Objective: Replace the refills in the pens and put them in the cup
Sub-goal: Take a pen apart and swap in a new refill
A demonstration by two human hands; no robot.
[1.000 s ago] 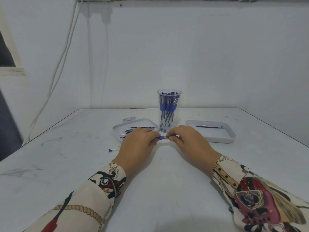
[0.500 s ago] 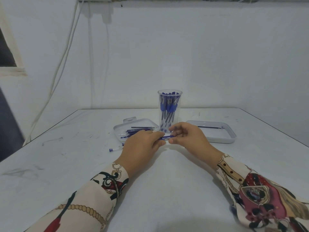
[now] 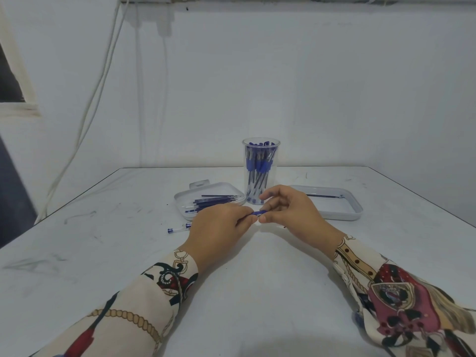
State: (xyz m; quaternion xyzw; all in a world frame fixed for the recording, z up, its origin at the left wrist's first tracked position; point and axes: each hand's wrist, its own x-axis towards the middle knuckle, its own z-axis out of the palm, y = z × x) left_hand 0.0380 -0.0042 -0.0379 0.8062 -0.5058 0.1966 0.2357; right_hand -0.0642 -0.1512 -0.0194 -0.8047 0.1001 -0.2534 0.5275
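My left hand (image 3: 219,228) and my right hand (image 3: 291,212) meet at the table's middle, both pinching a blue pen (image 3: 258,213); only a short blue stretch of it shows between the fingertips. Behind them stands a clear cup (image 3: 260,171) holding several blue pens. The left white tray (image 3: 206,199) holds several blue refills. The right white tray (image 3: 332,204) holds one refill. A clear pen cap piece (image 3: 178,229) lies on the table left of my left hand.
The white table (image 3: 257,292) stretches wide in front of me, scuffed on the left. White cables (image 3: 85,119) hang down the wall at the left. The wall closes the table's far edge.
My right hand has lifted off the table and opened its upper fingers while still pinching the pen. My left hand has shifted slightly right and up.
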